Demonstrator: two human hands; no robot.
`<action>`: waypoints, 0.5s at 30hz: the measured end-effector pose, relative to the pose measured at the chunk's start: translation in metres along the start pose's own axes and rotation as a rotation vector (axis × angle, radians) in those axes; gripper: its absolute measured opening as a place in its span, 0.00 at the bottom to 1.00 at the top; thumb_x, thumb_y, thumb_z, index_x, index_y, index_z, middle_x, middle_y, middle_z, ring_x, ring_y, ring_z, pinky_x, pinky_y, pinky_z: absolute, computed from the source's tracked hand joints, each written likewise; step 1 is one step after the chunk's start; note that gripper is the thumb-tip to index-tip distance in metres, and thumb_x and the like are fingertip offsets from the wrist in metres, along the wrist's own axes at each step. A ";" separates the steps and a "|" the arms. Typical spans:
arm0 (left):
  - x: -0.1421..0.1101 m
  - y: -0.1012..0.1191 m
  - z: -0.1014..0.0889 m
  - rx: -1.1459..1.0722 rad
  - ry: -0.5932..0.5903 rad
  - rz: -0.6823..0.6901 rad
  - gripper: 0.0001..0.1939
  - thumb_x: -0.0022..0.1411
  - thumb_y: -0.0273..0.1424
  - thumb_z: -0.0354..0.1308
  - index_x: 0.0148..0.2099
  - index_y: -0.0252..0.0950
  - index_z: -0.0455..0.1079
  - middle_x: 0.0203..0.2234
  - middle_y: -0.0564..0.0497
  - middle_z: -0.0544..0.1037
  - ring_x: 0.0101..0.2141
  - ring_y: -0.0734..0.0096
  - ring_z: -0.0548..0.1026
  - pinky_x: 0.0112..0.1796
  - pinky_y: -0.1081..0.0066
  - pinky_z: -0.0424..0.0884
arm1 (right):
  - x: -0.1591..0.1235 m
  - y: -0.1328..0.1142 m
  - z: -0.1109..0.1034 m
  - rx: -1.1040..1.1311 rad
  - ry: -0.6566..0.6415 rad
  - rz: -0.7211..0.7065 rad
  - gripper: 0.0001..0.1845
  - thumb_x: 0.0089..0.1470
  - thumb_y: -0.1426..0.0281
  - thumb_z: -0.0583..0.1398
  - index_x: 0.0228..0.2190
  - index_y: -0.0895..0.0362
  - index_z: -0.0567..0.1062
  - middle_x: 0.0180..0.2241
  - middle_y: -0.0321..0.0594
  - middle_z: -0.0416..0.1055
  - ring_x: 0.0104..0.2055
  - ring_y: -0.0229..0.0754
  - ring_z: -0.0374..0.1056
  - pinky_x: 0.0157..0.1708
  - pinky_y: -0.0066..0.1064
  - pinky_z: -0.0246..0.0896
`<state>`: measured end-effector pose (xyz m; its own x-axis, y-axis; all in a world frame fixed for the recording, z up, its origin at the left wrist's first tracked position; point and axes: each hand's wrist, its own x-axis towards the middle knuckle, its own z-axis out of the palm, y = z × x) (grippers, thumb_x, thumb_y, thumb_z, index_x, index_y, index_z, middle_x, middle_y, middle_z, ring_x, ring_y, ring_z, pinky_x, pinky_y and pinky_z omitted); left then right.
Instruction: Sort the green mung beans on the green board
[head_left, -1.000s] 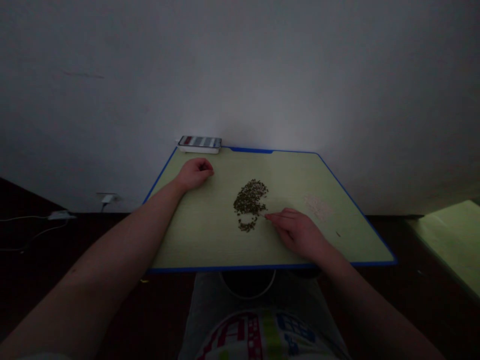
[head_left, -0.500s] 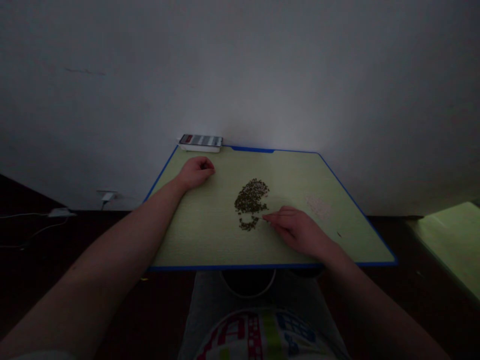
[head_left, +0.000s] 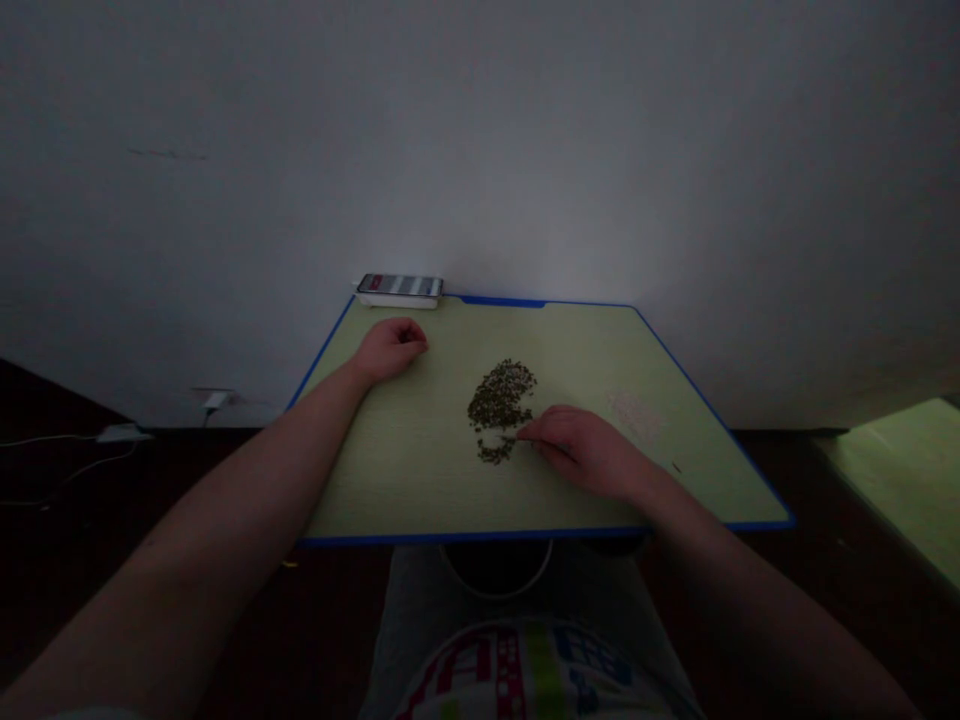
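Observation:
A pile of small dark brownish-green grains, mixed with paler bits, lies mid-board. Just nearer to me, a smaller curved cluster of the same grains is set off by a narrow gap. My right hand is closed in a pinch on a thin, pointed tool, whose tip reaches into that gap; its exact kind is too small and dim to make out. My left hand rests on the board's left side, loosely curled, with nothing visible in it. Pale grains lie spread beyond my right hand.
The pale green board has a blue rim. At its back left corner a phone lies on a white box. A dark sliver lies at right. Below the near edge a round container sits between my legs.
My right hand has moved slightly left, bringing the thin tool's tip further into the gap between the grains. My left hand keeps its place on the board.

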<state>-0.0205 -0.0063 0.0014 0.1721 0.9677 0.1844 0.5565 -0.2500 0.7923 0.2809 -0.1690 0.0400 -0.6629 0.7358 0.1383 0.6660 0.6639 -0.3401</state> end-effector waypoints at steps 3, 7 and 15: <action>0.000 0.000 0.000 0.020 -0.002 0.009 0.08 0.45 0.33 0.59 0.29 0.34 0.70 0.20 0.54 0.69 0.23 0.74 0.65 0.26 0.73 0.61 | -0.008 0.002 0.004 0.032 0.028 -0.002 0.18 0.58 0.77 0.52 0.46 0.60 0.76 0.39 0.44 0.77 0.42 0.42 0.70 0.45 0.36 0.63; 0.000 -0.001 0.000 0.052 0.006 0.006 0.08 0.46 0.33 0.59 0.29 0.34 0.70 0.20 0.54 0.70 0.24 0.74 0.65 0.26 0.73 0.61 | -0.022 0.004 0.006 0.062 0.069 0.002 0.17 0.58 0.76 0.52 0.45 0.60 0.77 0.38 0.46 0.77 0.40 0.43 0.71 0.42 0.35 0.65; 0.001 -0.002 0.000 0.017 0.004 0.004 0.08 0.45 0.33 0.58 0.28 0.35 0.69 0.19 0.55 0.69 0.23 0.75 0.65 0.26 0.74 0.61 | -0.045 0.008 0.008 0.073 0.184 0.145 0.16 0.60 0.72 0.52 0.46 0.57 0.76 0.35 0.43 0.77 0.37 0.42 0.71 0.38 0.35 0.66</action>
<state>-0.0210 -0.0049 -0.0003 0.1706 0.9669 0.1899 0.5696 -0.2540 0.7817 0.3134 -0.1977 0.0237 -0.4841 0.8392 0.2478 0.7189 0.5429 -0.4341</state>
